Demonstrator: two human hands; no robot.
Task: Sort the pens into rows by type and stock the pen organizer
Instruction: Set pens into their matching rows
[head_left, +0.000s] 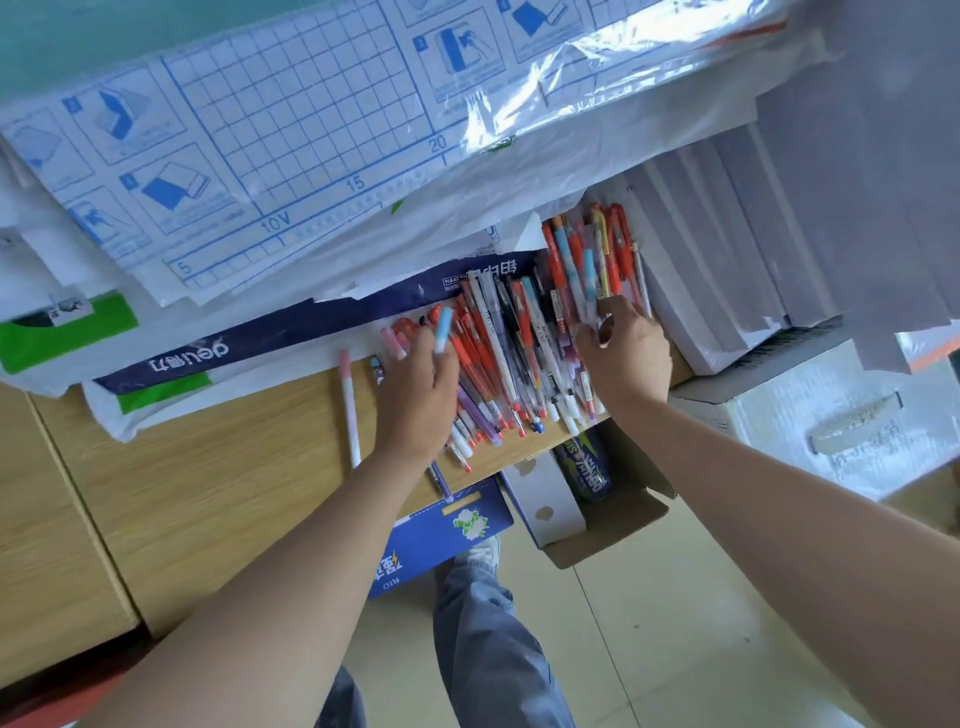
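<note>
Person stands at a wooden desk (208, 467), both hands in the pen pile (511, 358). The pile lies loose & mixed near the desk's front edge, btw a white/blue stationery pack (249, 345) and stacks of white paper (727, 249). Left hand (415, 387) is curled round a light-blue-capped pen (443, 325), held upright above the heap. Pink caps (393, 344) show just beside its fingertips, can't tell if held too. Right hand (631, 356) is at the right side of the pile, fingers (615, 312) bent down into the pens, w/ a second bunch (592, 249) of orange, blue & yellow ones just beyond. Can't tell whether it pinches one or only rakes. Hands are apart, pile btw them. One pink pen (347, 410) lies alone on bare wood left of the heap, prob. the start of a row. No organizer identifiable in view.

Step in hand, by the look: pulling single types out of the mix. To do it well:
- Take one type at a time. Orange-red pens look like the majority, so pick out the few pastel-capped ones first.
- Lay each parallel beside the lone pink pen, caps all one way.
- Bare wood is on the left, so the left hand places & the right feeds.

Risk: some pens lie right at the desk edge above an open carton (613, 525) on the floor, and a hard rake could roll them off. Lift, don't sweep. Progress looks early, most of the pile unsorted
</note>
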